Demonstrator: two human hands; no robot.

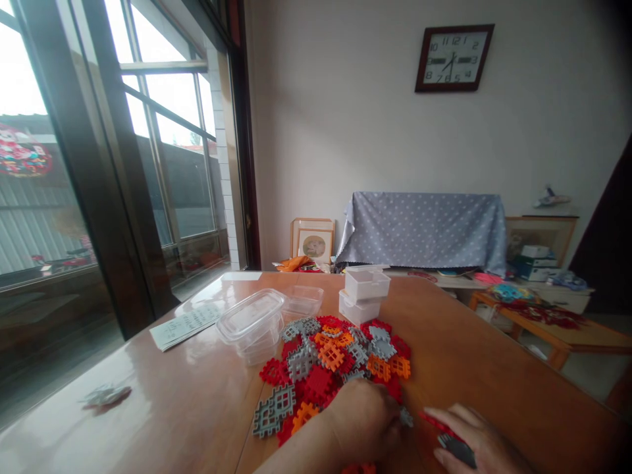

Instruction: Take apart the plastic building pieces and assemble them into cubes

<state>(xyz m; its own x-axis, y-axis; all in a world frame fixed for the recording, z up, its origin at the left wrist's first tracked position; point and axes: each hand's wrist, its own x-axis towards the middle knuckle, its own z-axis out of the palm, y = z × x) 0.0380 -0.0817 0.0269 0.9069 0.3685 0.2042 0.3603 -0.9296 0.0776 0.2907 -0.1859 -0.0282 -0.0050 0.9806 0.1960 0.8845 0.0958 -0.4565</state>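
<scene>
A heap of red, orange and grey lattice-shaped plastic tiles (336,362) lies on the brown wooden table (197,408). My left hand (368,418) rests at the near edge of the heap, fingers curled down onto the tiles. What it grips is hidden. Just to the right, my right hand (471,438) holds a dark grey tile against its fingers, with a red tile beside it.
Clear plastic tubs with lids (254,322) stand left of the heap, two stacked white boxes (364,295) behind it. A printed paper sheet (185,324) and a crumpled wrapper (105,395) lie at the left. A window, a covered cabinet and a low cluttered table surround.
</scene>
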